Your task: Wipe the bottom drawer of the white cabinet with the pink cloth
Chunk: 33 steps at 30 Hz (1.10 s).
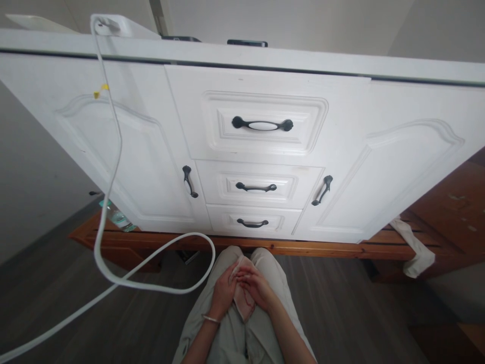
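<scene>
A pale pink piece of cloth (242,303) with thin red lines, perhaps stitching or thread, lies over my lap between my two hands. My left hand (223,292), with a bangle at its wrist, grips the cloth's left side with closed fingers. From the other side, the curled fingers of my right hand (258,288) are pressed on the cloth near its upper middle, close to the left fingertips. Whether a small tool sits between the fingers is too small to make out. Below are my light trousers (275,273).
Right ahead stands a white cabinet (261,144) with dark-handled drawers and doors, on a slatted wooden base (303,247). A white cable (151,288) hangs from a power strip (117,25) and loops left of my knees. A bottle (120,218) and a light cloth strip (415,253) lie on the base.
</scene>
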Available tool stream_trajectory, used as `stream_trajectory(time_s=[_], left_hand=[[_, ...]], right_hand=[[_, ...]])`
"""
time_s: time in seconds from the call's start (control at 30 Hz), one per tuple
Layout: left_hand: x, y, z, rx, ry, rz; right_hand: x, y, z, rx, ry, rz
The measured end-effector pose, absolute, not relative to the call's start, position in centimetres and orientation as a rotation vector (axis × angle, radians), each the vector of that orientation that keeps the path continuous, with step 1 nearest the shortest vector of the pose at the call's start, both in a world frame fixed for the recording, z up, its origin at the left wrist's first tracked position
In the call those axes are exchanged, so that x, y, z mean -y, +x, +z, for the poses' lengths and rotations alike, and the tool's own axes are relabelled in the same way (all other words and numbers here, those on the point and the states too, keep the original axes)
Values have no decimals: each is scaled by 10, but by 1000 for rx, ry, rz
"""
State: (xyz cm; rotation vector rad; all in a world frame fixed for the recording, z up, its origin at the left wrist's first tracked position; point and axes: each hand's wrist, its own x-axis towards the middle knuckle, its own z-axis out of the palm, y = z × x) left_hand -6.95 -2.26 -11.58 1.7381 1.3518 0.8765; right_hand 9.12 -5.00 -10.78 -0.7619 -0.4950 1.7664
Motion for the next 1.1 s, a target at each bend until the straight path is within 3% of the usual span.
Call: stream_trajectory(time_s=[1.1], left_hand=[[21, -70, -115, -1355, 1678, 897]], right_hand=[[53, 90, -105, 550, -819, 1745]])
